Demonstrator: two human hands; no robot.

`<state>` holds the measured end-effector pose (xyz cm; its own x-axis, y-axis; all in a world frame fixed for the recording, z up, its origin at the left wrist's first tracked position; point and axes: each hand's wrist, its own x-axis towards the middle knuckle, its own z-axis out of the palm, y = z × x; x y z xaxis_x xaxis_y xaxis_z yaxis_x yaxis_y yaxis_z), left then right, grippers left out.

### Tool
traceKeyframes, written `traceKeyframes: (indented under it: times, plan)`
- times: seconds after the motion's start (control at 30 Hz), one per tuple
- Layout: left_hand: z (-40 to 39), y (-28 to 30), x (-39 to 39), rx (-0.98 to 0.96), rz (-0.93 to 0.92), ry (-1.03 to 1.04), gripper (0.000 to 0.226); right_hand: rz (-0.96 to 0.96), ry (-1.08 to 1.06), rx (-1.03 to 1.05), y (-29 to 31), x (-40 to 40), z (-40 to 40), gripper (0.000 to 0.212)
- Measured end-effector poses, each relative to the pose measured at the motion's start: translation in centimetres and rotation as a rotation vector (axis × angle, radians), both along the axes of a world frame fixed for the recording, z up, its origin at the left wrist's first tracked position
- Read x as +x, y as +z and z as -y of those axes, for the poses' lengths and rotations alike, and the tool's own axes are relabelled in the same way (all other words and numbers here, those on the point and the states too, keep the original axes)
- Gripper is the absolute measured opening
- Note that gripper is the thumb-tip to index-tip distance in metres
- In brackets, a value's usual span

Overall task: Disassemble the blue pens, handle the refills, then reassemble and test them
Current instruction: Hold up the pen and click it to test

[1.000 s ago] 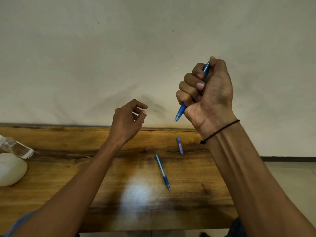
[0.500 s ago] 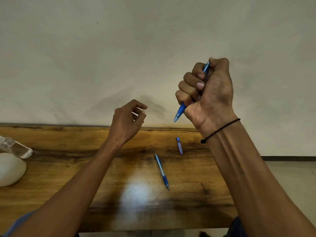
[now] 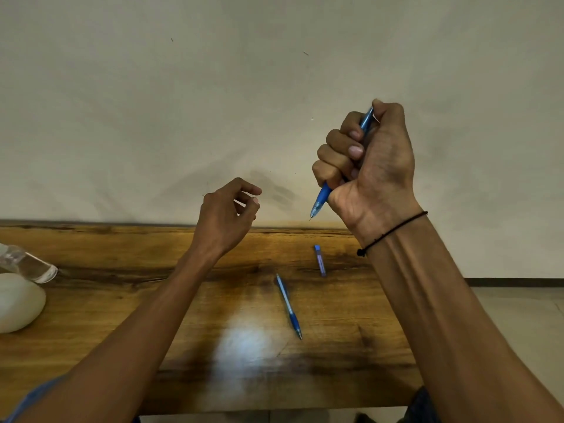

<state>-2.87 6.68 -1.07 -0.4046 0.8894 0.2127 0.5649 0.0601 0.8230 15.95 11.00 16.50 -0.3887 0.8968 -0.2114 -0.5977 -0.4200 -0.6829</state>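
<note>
My right hand is raised above the table and grips a blue pen in a fist, tip pointing down and left, with the thumb over the top end. My left hand hovers to the left of it, fingers loosely curled and holding nothing. A second blue pen lies on the wooden table below the hands. A short blue pen part lies beyond it, near the table's far edge.
A white rounded object and a clear plastic bottle lie at the table's left edge. A plain wall stands right behind the table. Tiled floor shows at the right.
Almost nothing moved. My right hand keeps the pen in the same fist, with the thumb shifting slightly on the top end. My left hand stays still.
</note>
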Motion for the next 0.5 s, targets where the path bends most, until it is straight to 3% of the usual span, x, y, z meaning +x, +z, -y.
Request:
traceKeyframes:
  times: [0.5]
  plan:
    - [-0.09,0.11,0.11,0.002,0.004,-0.005,0.021,-0.01,-0.004,-0.017,0.11,0.14,-0.36,0.052]
